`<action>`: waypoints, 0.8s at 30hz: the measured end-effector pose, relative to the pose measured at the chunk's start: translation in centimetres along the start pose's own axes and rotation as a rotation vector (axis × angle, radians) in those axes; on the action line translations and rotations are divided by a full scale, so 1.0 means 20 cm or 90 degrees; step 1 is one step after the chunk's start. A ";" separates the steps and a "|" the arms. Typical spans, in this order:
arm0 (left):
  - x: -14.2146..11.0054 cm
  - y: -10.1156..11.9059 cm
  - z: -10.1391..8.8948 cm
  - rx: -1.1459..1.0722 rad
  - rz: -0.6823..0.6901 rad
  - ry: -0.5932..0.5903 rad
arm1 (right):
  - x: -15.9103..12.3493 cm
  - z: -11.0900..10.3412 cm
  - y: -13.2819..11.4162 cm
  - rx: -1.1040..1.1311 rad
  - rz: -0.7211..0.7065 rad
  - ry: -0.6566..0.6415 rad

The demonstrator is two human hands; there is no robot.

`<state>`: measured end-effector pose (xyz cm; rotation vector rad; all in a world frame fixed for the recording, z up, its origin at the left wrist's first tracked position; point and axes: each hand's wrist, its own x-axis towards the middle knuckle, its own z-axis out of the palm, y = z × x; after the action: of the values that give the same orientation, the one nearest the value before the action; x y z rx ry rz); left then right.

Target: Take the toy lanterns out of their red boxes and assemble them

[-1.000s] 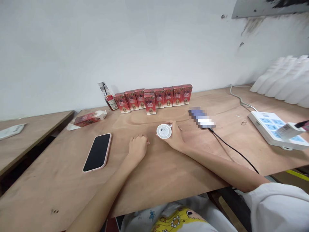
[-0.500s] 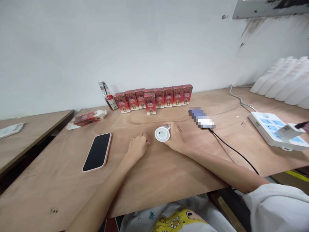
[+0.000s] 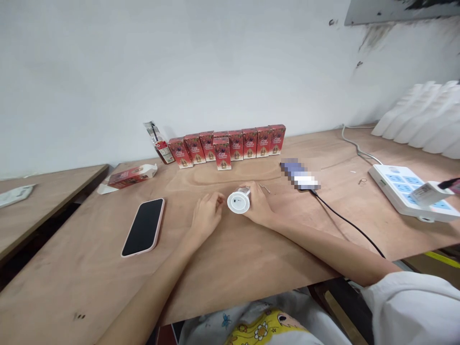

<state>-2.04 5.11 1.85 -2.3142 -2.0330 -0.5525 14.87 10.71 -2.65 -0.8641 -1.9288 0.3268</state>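
My right hand is closed around a small lantern, which lies on its side with its round white base facing me. A small dark square, perhaps a switch, shows on that base. Behind it, part of a clear body is visible, mostly covered by my fingers. A thin metal wire loop sticks out past the hand. Just left of the base, my left hand rests on the table with fingers loosely bent and apart, holding nothing; its fingertips come close to the rim.
Several red boxes stand in a row by the wall. An opened red box lies at left, near a small bottle. A phone lies left; a blurred device with a cable and a power strip are right.
My left hand has loosened from a curled fist, its fingers reaching towards the lantern's base. The lantern in my right hand has shifted slightly left.
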 end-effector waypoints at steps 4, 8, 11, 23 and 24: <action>-0.02 0.01 -0.01 -0.138 0.131 0.324 | 0.00 0.00 0.00 -0.012 -0.020 -0.001; -0.05 0.05 -0.04 -0.154 0.232 0.413 | -0.01 0.00 -0.01 -0.014 -0.053 -0.030; -0.07 0.06 -0.05 -0.120 0.296 0.421 | -0.02 0.00 -0.02 -0.007 -0.081 -0.043; -0.07 0.06 -0.02 0.032 0.404 0.454 | -0.02 -0.01 -0.03 0.022 -0.002 -0.029; -0.07 0.06 -0.02 0.041 0.407 0.458 | -0.02 -0.01 -0.03 0.019 -0.004 -0.029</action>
<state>-1.06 3.45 2.13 -2.0991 -0.9308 -1.0326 14.77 9.99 -2.45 -0.8375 -1.9632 0.3726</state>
